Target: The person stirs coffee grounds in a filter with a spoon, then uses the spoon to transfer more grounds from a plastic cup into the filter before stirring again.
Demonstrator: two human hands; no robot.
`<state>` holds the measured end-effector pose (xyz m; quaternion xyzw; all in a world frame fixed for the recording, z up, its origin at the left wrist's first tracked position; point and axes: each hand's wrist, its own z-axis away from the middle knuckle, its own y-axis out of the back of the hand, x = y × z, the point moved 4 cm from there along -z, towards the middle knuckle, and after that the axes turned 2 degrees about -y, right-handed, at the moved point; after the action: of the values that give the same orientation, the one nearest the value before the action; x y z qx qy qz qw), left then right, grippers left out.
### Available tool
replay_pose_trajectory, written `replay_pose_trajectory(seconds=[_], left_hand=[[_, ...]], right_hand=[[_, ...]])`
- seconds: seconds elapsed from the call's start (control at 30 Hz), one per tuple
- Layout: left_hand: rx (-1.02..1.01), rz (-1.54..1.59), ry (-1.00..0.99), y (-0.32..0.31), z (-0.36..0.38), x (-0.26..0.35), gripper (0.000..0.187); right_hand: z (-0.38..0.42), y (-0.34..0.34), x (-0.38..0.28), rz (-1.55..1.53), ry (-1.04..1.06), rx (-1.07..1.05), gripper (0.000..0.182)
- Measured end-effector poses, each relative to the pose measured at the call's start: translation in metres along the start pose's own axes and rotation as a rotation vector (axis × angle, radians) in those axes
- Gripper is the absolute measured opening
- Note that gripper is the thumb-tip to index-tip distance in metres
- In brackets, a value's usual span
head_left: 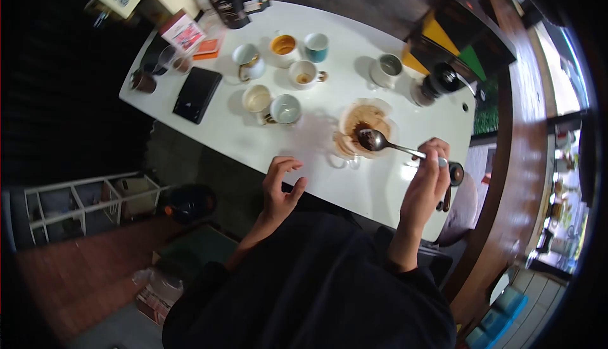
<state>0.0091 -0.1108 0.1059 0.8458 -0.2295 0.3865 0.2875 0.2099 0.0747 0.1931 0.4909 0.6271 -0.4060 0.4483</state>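
Observation:
My right hand (429,178) grips the handle of a metal spoon (375,139). The spoon's bowl is over a paper filter (385,107) with brown coffee grounds (361,127) in it. Beneath the filter there seems to be a clear glass vessel (345,159), partly hidden. My left hand (282,185) hovers by the table's front edge, fingers apart and curled a little, holding nothing. The cup nearest to it is a pale one (286,109) in a group of several mugs.
On the white table (247,143) lie a black flat device (197,94) and a dark pouch (229,6). A lone mug (386,70) stands behind the filter, near a dark-topped jar-like object (437,83). A round dark-handled item (455,175) sits beyond my right hand.

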Motion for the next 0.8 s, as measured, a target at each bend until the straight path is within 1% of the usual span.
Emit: replay_pose_trajectory(seconds=[0.03, 0.1, 0.13, 0.2, 0.23, 0.3, 0.33, 0.43, 0.47, 0.5, 0.57, 0.6, 0.63, 0.7, 0.77, 0.8], left_hand=[[0.031, -0.014, 0.005, 0.010, 0.002, -0.002, 0.025], [0.027, -0.037, 0.026, 0.030, 0.007, -0.008, 0.015], [0.072, -0.020, 0.041, 0.042, 0.007, -0.012, 0.011], [0.119, -0.020, 0.057, 0.069, 0.010, -0.025, 0.010], [0.146, -0.014, 0.069, 0.086, 0.012, -0.032, 0.009], [0.163, -0.035, 0.084, 0.122, 0.014, -0.043, 0.008], [0.167, -0.046, 0.092, 0.143, 0.015, -0.049, 0.008], [0.171, -0.108, 0.119, 0.213, 0.020, -0.077, 0.007], [0.187, -0.130, 0.117, 0.237, 0.022, -0.088, 0.007], [0.185, -0.135, 0.106, 0.261, 0.023, -0.098, 0.007], [0.230, -0.186, 0.144, 0.309, 0.028, -0.117, 0.007], [0.243, -0.179, 0.200, 0.333, 0.029, -0.122, 0.007], [0.288, -0.190, 0.207, 0.355, 0.034, -0.133, 0.006], [0.365, -0.243, 0.236, 0.391, 0.039, -0.143, 0.006], [0.392, -0.238, 0.257, 0.416, 0.042, -0.152, 0.005], [0.407, -0.240, 0.273, 0.426, 0.045, -0.158, 0.005]], right_hand=[[0.003, -0.010, -0.004, -0.098, 0.013, -0.028, 0.021], [0.011, -0.036, -0.018, -0.194, -0.020, -0.136, 0.021], [0.017, -0.050, -0.022, -0.197, -0.020, -0.159, 0.021], [0.031, -0.086, -0.024, -0.279, -0.106, -0.247, 0.020], [0.038, -0.107, -0.024, -0.301, -0.110, -0.304, 0.020], [0.056, -0.150, -0.014, -0.301, -0.184, -0.303, 0.020], [0.061, -0.174, -0.005, -0.304, -0.198, -0.366, 0.018], [0.086, -0.265, 0.009, -0.393, -0.289, -0.401, 0.016], [0.092, -0.296, 0.018, -0.345, -0.307, -0.415, 0.018], [0.099, -0.326, 0.027, -0.265, -0.394, -0.398, 0.022], [0.106, -0.393, 0.045, -0.274, -0.408, -0.478, 0.023], [0.106, -0.429, 0.053, -0.241, -0.357, -0.513, 0.024], [0.106, -0.465, 0.059, -0.208, -0.304, -0.545, 0.026], [0.106, -0.536, 0.066, -0.089, -0.268, -0.528, 0.028], [0.107, -0.603, 0.068, -0.098, 0.020, -0.485, 0.024], [0.111, -0.632, 0.066, -0.110, 0.131, -0.476, 0.021]])
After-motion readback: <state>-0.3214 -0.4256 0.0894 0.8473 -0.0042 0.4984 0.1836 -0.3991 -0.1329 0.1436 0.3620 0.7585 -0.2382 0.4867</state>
